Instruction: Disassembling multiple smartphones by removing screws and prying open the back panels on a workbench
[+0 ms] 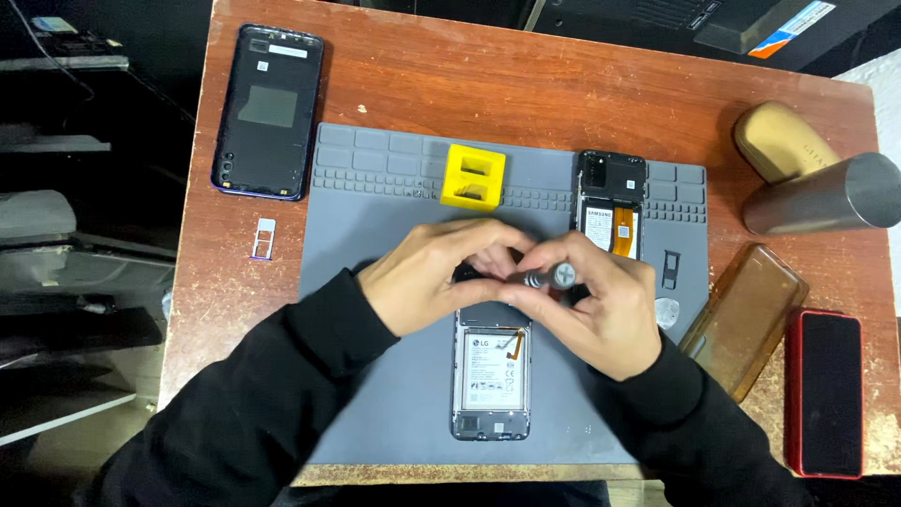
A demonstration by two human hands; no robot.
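Nearest, an opened phone (pixel 491 385) lies on the grey mat (pixel 375 310), its long axis running straight away from the person, battery showing. Both hands meet over its far end: the right hand (pixel 601 305) pinches a small screwdriver (pixel 549 277), cap turned up towards the camera, while the left hand (pixel 432 277) curls its fingertips against the shaft. Neither hand is clearly nearer. Beyond the phone, a second opened phone (pixel 610 202) sits right, a yellow block (pixel 473 176) left. Left of the mat lie a small card tray (pixel 264 238) and a dark back cover (pixel 267 111).
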